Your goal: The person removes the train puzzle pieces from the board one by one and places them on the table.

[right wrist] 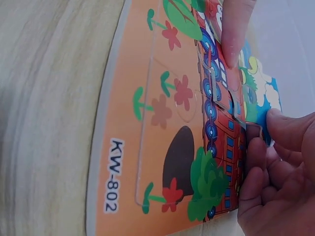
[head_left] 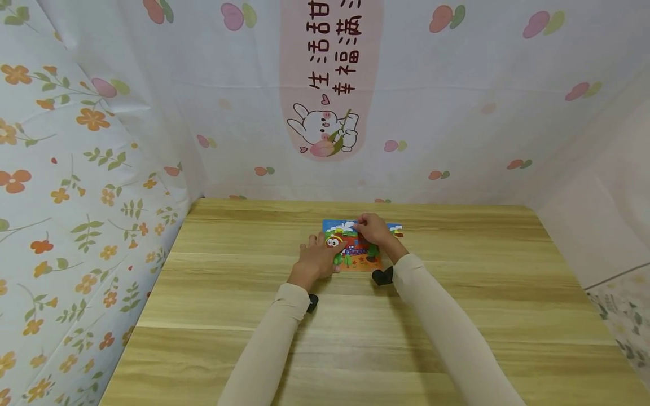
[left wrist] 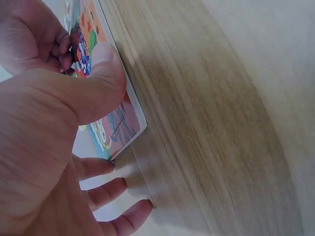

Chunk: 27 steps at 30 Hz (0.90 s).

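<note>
A jigsaw puzzle [head_left: 359,260] with a colourful train picture lies flat on the table. My left hand [head_left: 317,258] rests at its left side. The left thumb [left wrist: 101,81] lies across the picture, while the other fingers [left wrist: 133,216] spread past the puzzle's corner with tips on the wood. With thumb and fingers, my right hand [head_left: 374,230] pinches a puzzle piece [right wrist: 268,98] showing blue sky and white cloud, at the far side of the picture. The piece looks slightly raised, with a gap beside it. My right hand hides part of the puzzle.
The wooden table [head_left: 228,259] runs back to a white cloth backdrop [head_left: 431,113] with printed fruit and lettering. A floral cloth [head_left: 91,225] hangs along the left. Black wrist straps [head_left: 383,276] sit below both wrists.
</note>
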Available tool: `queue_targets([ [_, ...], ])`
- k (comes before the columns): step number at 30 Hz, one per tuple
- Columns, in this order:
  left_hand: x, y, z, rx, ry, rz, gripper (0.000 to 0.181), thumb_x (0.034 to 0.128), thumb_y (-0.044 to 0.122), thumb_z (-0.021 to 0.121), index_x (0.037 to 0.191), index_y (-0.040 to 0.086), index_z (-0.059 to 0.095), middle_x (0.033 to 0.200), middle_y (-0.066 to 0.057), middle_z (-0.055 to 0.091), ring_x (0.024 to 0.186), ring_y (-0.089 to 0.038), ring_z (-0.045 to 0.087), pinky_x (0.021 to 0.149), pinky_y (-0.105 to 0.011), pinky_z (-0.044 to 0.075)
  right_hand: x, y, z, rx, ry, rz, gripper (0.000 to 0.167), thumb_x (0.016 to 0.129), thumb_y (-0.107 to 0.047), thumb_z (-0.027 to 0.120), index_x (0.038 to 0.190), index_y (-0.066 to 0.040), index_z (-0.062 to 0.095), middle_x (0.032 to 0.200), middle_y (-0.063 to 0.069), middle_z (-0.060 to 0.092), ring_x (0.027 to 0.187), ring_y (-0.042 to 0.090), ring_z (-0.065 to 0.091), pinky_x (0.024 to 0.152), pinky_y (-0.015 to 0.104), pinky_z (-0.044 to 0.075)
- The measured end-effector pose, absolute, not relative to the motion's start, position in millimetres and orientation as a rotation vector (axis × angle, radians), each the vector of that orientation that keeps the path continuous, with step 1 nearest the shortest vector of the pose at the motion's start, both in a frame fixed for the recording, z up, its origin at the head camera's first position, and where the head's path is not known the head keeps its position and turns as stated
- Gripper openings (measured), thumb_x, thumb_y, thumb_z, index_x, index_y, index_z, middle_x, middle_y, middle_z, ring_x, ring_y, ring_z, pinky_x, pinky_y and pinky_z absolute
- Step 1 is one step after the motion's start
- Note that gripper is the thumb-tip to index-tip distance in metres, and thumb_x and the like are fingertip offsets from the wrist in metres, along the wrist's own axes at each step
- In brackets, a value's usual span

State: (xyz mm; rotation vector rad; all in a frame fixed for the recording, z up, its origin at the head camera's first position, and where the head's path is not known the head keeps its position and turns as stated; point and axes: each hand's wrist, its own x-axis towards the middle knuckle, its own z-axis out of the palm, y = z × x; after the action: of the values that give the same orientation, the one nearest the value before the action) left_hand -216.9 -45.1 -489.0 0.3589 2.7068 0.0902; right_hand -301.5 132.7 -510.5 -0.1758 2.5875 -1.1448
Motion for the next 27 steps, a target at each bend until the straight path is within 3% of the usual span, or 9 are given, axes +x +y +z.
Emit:
queue_targets([
  [10, -216.0, -45.1, -486.5, 0.362, 2.711, 0.091, 0.066, 0.0957, 0.050, 0.058, 0.155, 0.045, 0.028, 0.160, -0.019, 0.021, 0.144, -0.039, 0.026, 0.108, -0.056, 0.034, -303.9, 132.8, -513.8, -0.103, 2.616, -1.167, 0.028, 0.102, -0.024, 0.056, 0.097, 0.000, 0.071, 0.082, 0.009, 0.062, 0.072, 0.020, 0.053, 0.066, 0.031, 0.043],
  [16, -215.6, -47.8, -489.2, 0.378, 2.716, 0.119, 0.067, 0.0954, 0.050, 0.058, 0.155, 0.044, 0.028, 0.161, -0.018, 0.020, 0.143, -0.039, 0.026, 0.108, -0.057, 0.033, -304.5, 138.0, -514.0, -0.111, 2.625, -1.216, 0.028, 0.100, -0.025, 0.060, 0.099, 0.000, 0.072, 0.084, 0.008, 0.067, 0.072, 0.018, 0.058, 0.066, 0.029, 0.048],
  [27, -215.7, -48.5, -494.2, 0.361, 2.724, 0.150, 0.068, 0.0953, 0.050, 0.058, 0.155, 0.044, 0.027, 0.160, -0.016, 0.020, 0.139, -0.037, 0.028, 0.106, -0.054, 0.032, -305.0, 163.1, -505.6, -0.058, 2.629, -1.283, 0.026, 0.100, -0.021, 0.061, 0.095, 0.003, 0.070, 0.079, 0.008, 0.064, 0.069, 0.016, 0.053, 0.063, 0.026, 0.043],
])
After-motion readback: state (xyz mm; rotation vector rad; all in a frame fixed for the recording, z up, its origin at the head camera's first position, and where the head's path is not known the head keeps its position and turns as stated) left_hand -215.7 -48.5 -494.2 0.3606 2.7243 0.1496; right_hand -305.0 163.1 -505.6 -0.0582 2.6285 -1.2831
